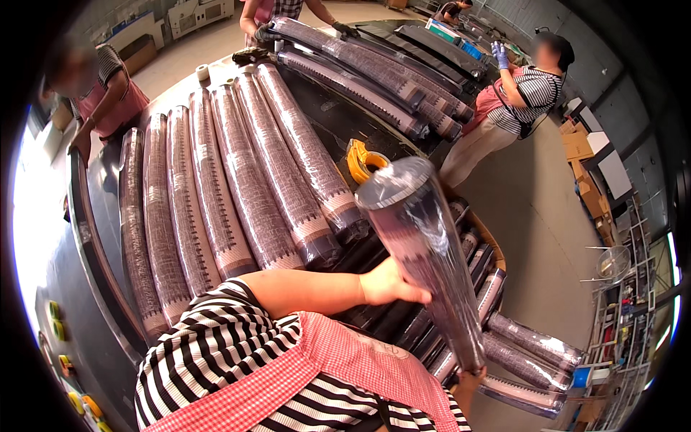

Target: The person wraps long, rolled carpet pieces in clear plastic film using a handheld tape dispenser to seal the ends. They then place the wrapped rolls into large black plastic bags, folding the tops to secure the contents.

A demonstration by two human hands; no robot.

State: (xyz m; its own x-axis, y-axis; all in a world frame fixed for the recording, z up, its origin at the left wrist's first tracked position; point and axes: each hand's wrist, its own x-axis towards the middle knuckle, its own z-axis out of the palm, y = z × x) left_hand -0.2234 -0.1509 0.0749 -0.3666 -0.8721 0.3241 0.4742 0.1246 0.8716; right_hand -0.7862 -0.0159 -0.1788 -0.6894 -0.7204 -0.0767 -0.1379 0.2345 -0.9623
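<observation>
A plastic-wrapped rolled rug (443, 288) is held at a slant in front of me, its round dark end raised toward the table. My left hand (392, 282) is closed around its side about halfway along, thumb on the wrap. My right hand (471, 380) grips the lower end; its fingers show only in part. Below the held roll stands a carton (497, 241) packed with several more wrapped rolls. On the table to the left, several wrapped rug rolls (241, 173) lie side by side, pointing away from me.
A yellow tape dispenser (363, 162) sits on the dark table edge beyond the held roll. Further wrapped rolls (529, 353) stick out at the right. Across the table, a person (288, 18) handles rolls; a person (529, 90) in purple gloves stands right, another (108, 93) left. Tape rolls (56, 320) lie at left.
</observation>
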